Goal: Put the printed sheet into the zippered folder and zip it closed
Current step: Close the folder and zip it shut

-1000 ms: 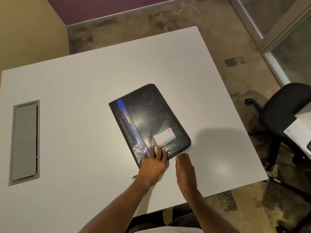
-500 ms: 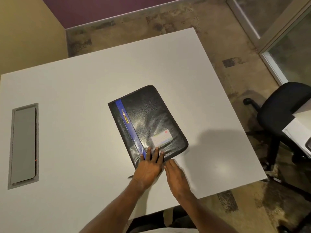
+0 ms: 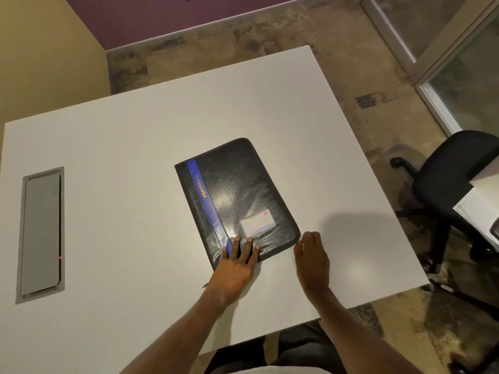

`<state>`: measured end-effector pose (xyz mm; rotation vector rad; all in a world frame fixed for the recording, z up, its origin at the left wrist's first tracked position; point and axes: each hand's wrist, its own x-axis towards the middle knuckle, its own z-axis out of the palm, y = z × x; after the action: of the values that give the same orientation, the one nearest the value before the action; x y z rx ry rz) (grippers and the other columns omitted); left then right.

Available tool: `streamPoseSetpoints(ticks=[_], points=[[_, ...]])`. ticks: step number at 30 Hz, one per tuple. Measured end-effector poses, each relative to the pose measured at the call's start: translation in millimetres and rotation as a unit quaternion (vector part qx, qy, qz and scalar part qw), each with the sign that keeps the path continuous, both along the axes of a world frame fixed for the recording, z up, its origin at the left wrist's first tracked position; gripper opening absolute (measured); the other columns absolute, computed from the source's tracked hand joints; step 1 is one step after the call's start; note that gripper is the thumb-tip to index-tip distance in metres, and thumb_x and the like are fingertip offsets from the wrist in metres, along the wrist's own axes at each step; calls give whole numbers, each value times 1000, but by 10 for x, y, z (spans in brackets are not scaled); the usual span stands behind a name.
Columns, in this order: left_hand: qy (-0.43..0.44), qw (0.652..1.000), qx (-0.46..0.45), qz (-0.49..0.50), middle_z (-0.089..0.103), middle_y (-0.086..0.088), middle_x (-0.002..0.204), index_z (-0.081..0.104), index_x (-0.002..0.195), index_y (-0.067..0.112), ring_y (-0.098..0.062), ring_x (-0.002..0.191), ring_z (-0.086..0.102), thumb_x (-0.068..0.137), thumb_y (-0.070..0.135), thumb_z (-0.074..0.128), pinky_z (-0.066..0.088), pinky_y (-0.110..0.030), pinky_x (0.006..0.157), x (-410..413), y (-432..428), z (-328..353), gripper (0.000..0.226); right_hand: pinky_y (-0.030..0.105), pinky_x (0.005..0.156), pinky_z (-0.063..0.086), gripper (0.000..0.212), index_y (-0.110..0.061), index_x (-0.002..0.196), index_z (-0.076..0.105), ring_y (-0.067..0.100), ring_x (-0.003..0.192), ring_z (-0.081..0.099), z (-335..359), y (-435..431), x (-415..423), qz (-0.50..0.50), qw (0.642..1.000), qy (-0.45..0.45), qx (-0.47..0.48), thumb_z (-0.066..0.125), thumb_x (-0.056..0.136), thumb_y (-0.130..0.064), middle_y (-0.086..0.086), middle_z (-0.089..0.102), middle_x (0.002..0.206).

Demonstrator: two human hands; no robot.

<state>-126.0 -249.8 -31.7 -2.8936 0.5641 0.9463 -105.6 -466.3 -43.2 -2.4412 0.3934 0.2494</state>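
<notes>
A black zippered folder (image 3: 237, 195) with a blue stripe and a small card pocket (image 3: 258, 224) lies closed and slanted on the white table (image 3: 135, 136). My left hand (image 3: 235, 271) rests flat on the folder's near edge, fingers spread, pressing it down. My right hand (image 3: 313, 263) is at the folder's near right corner with its fingers pinched together against the zipper edge. The zipper pull itself is hidden under the fingers. No printed sheet is visible.
A grey cable hatch (image 3: 41, 233) is set into the table at the left. A black office chair (image 3: 453, 179) stands on the floor off the table's right edge, beside the corner of another white desk (image 3: 480, 209).
My right hand went from the middle of the folder's near edge rightward to its near right corner. My left hand stayed pressed on the folder.
</notes>
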Motion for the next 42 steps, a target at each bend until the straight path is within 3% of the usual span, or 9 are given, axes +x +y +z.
streamPoseSetpoints(ticks=[3, 7, 12, 17, 24, 30, 33, 37, 42], points=[[-9, 1000, -6, 9, 62, -19, 142, 63, 137, 6, -52, 124, 62, 68, 13, 92, 60, -63, 79, -34, -3, 4, 75, 40, 72, 50, 13, -11, 100, 58, 31, 85, 56, -9, -95, 143, 3, 1000, -24, -5, 47, 102, -17, 8, 57, 101], [-17, 1000, -15, 15, 63, -20, 141, 64, 136, 6, -54, 124, 61, 66, 15, 94, 59, -66, 81, -82, 31, -48, 77, 26, 66, 40, 20, -28, 82, 51, 20, 74, 53, -78, -209, 413, 22, 999, -41, -6, 58, 99, -21, -7, 50, 91], [-24, 997, -62, 29, 61, -21, 143, 55, 139, 6, -55, 127, 59, 65, 18, 94, 57, -68, 83, -129, 60, -132, 84, 39, 64, 51, 12, -25, 87, 58, 27, 72, 62, -146, -209, 869, 93, 992, -80, -31, 66, 95, -28, -5, 59, 93], [-22, 991, -110, 69, 62, -20, 143, 56, 138, 5, -55, 126, 59, 88, 12, 42, 57, -68, 84, -133, 93, -257, 53, 39, 60, 48, 14, -22, 87, 58, 25, 66, 58, -189, -77, 1306, 142, 979, -147, -17, 70, 95, -24, -4, 57, 89], [-14, 965, -202, 166, 66, -17, 140, 71, 131, 9, -50, 123, 63, 108, 9, 26, 59, -65, 83, -166, 169, -279, 50, 40, 59, 50, 20, -20, 82, 55, 29, 62, 55, -252, 184, 1938, 192, 967, -151, -69, 68, 95, -28, -2, 55, 85], [-83, 948, -232, 201, 70, -14, 134, 71, 124, 12, -46, 119, 67, 111, 11, 30, 59, -66, 83, -239, 196, -314, 43, 40, 59, 50, 18, -22, 83, 53, 28, 62, 55, -251, 391, 2476, 225, 960, -147, -82, 67, 94, -27, -3, 54, 84], [-140, 948, -224, 179, 69, -11, 136, 66, 128, 15, -44, 123, 65, 106, 21, 48, 56, -65, 92, -308, 181, -417, 29, 38, 60, 48, 18, -22, 82, 54, 24, 63, 54, -209, 486, 2741, 236, 957, -146, -78, 68, 93, -23, -3, 53, 83], [-270, 945, -160, 89, 68, -5, 138, 61, 131, 22, -40, 131, 57, 99, 39, 58, 37, -61, 109, -301, 236, -692, 36, 36, 61, 46, 16, -21, 81, 55, 22, 66, 55, -160, 587, 3078, 261, 954, -128, -68, 67, 92, -22, -4, 54, 82], [-235, 965, -111, 41, 57, 0, 139, 54, 132, 30, -36, 132, 52, 105, 43, 49, 16, -62, 125, -303, 247, -759, 30, 36, 66, 45, 16, -22, 80, 55, 18, 69, 55, -154, 686, 3434, 296, 953, -46, -47, 67, 91, -23, -4, 57, 76]])
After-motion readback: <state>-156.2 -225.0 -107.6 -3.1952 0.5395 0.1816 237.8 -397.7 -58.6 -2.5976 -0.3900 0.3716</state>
